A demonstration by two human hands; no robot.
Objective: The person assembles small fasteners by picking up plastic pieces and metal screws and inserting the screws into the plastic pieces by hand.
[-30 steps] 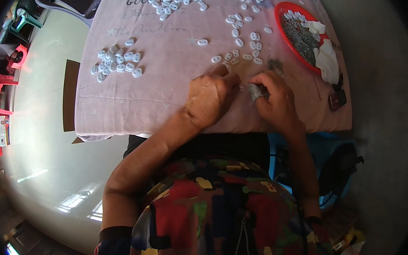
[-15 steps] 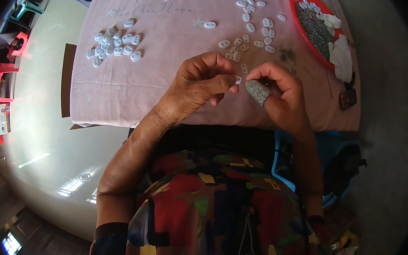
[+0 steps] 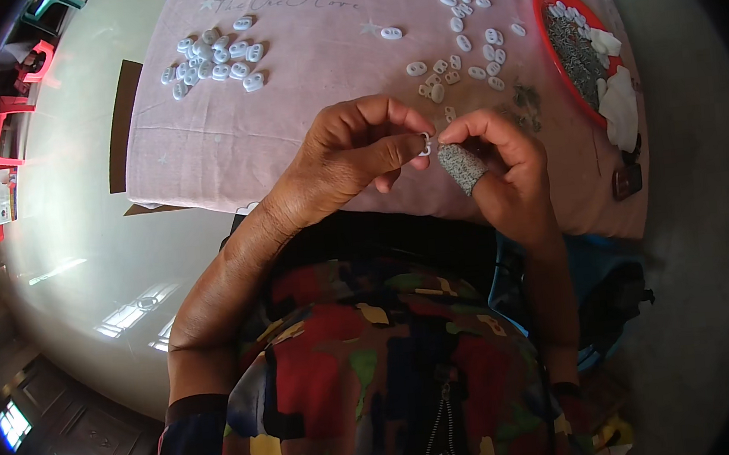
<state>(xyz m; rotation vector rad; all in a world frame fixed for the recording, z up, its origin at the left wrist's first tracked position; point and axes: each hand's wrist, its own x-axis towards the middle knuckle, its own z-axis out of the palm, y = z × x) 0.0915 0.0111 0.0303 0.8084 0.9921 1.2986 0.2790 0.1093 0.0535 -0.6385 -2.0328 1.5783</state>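
Observation:
Between thumb and fingertips, my left hand (image 3: 349, 146) pinches a small white plastic piece (image 3: 425, 144) with openings in it. Close beside it, my right hand (image 3: 506, 159) has its thumb and forefinger brought together. A speckled grey finger cover (image 3: 462, 169) wraps the right thumb. Whatever lies between those right fingertips is too small to make out. Just beyond the hands are several small cream-white pieces with two holes (image 3: 441, 66) and white oval pieces (image 3: 493, 56). A single white oval piece (image 3: 391, 33) lies farther back.
The pink cloth-covered table (image 3: 284, 104) carries a heap of white oval pieces (image 3: 215, 58) at left. At right, a red tray (image 3: 550, 47) holds many small grey metal parts (image 3: 575, 53) and a crumpled white cloth (image 3: 620, 105). A small dark object (image 3: 627, 181) lies near the right edge.
The white piece in my left hand has turned slightly, so its openings show more. Both hands stay close together. The table and its things appear shifted in the picture, with the view.

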